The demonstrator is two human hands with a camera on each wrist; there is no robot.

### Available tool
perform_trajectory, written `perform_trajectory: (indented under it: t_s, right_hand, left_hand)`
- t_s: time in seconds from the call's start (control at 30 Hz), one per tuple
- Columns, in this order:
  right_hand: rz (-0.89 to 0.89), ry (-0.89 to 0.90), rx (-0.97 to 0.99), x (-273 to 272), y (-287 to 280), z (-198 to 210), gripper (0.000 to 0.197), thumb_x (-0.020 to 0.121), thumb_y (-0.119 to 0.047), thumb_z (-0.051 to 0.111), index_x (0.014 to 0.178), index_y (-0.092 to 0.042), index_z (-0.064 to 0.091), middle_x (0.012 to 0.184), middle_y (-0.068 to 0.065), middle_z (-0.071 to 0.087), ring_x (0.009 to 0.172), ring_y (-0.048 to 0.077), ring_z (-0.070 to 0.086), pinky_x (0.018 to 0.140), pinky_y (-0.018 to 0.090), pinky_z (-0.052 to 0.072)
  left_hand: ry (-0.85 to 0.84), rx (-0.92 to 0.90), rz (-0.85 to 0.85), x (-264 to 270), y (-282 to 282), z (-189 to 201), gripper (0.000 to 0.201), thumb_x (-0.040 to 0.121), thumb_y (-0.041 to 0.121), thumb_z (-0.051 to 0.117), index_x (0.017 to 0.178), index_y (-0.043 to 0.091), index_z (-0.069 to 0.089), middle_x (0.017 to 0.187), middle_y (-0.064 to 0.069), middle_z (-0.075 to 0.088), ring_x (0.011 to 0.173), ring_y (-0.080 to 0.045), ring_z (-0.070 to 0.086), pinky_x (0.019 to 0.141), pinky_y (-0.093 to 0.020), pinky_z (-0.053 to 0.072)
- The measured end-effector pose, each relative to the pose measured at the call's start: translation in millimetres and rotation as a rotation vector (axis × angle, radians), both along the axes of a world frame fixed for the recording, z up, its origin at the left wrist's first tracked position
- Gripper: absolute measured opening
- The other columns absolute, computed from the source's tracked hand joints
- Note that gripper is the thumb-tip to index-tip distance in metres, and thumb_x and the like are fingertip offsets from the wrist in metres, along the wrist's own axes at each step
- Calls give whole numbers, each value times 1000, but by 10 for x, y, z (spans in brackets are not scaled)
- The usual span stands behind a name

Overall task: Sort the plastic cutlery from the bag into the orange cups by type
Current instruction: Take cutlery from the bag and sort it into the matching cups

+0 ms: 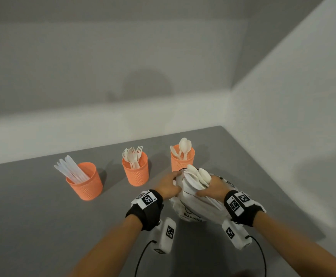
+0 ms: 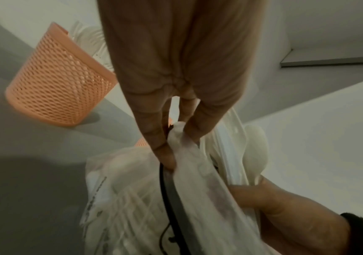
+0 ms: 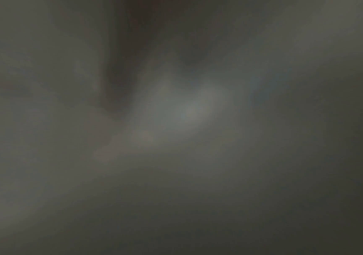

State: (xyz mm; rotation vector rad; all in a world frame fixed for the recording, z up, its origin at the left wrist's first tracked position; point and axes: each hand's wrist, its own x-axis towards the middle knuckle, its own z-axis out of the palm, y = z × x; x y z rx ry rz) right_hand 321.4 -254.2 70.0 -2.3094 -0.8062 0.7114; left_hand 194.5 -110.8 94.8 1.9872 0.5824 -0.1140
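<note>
The left hand (image 1: pixel 168 184) pinches the bag (image 1: pixel 191 204) rim between thumb and fingers, holding it open. The right hand (image 1: pixel 213 188) curls round a bunch of spoons (image 1: pixel 198 176), bowls up, handles running down toward the wrist. The right wrist view is dark. The bag sits on the grey surface (image 1: pixel 43 226) between both hands. The spoon cup (image 1: pixel 182 160) stands just beyond the bunch, nearest the right hand; the fork cup (image 1: pixel 135 172) and knife cup (image 1: pixel 86 182) lie further left.

Grey tabletop (image 1: pixel 33 216) fills lower frame. Pale walls (image 1: pixel 103 56) meet in corner at upper right. Soft rounded shadow (image 1: pixel 147 86) falls on back wall, centre frame.
</note>
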Motion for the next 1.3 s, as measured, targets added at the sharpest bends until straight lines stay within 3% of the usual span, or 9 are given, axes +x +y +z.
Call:
perform_trajectory:
  t_s: [0.13,0.27,0.4,0.5,0.63,0.77,0.87,1.07,1.3]
  right_hand:
    - [-111,86,166,52,6,73,21,67,-16,77,80,-19,60,77,1,64,77,21,62,77,35,52]
    - [-217,182,449,42,78,342,14,78,-5,70,80,-15,60,62,-9,64,61,4,61,61,20,47]
    - [-272,320,668,15,306,583,14,83,-10,67,77,-18,57,53,-10,63,53,2,60,58,20,49]
    - [-332,506,813,-121,544,685,10,83,-9,67,80,-14,59,66,2,59,62,15,58,62,27,50]
    - [-332,516,889,-483,943,749,20,79,-5,66,64,-14,57,54,1,54,52,15,52,59,28,46]
    - [-297,446,879,-871,1243,641,7,77,-4,67,77,-9,62,66,3,62,62,14,62,64,28,51]
    - [-311,491,878,-1113,1377,569,19,75,-2,71,89,-9,61,82,7,67,77,19,66,71,31,54]
    - [-273,406,824,-1162,1533,473,19,78,-4,69,96,-3,64,82,8,67,79,23,66,66,24,54]
    - [-83,343,709,-1289,1692,231,28,86,-2,55,113,-2,55,99,11,66,80,5,63,70,18,51]
  left_hand:
    - [-30,-223,37,71,-53,-2,62,86,-6,45,142,16,31,137,-8,40,114,-22,48,72,-24,55]
    - [-42,-298,29,42,-10,-6,58,86,-3,46,140,14,35,137,-9,43,124,-28,46,91,-36,51]
    - [-167,-155,218,-70,110,32,28,92,6,47,120,5,53,107,-4,56,99,-21,57,87,-33,48]
    - [-303,-394,461,-168,204,78,23,97,9,38,100,2,60,81,-6,57,69,-16,54,65,-25,48]
    - [-259,-937,632,-348,275,130,43,100,33,31,94,0,58,85,-15,60,75,-23,58,65,-30,52]
    - [-310,-1129,660,-458,320,182,55,100,41,27,100,-4,59,78,-18,69,76,-26,64,65,-33,57]
    - [-373,-1101,653,-530,369,212,44,100,33,27,105,4,60,69,-11,72,65,-20,68,62,-29,56]
    - [-276,-828,555,-732,522,122,72,88,68,21,109,12,61,89,-6,65,81,-19,61,71,-33,51]
    - [-385,-426,536,-657,683,230,56,70,31,77,118,7,59,113,-13,67,103,-23,65,94,-39,51]
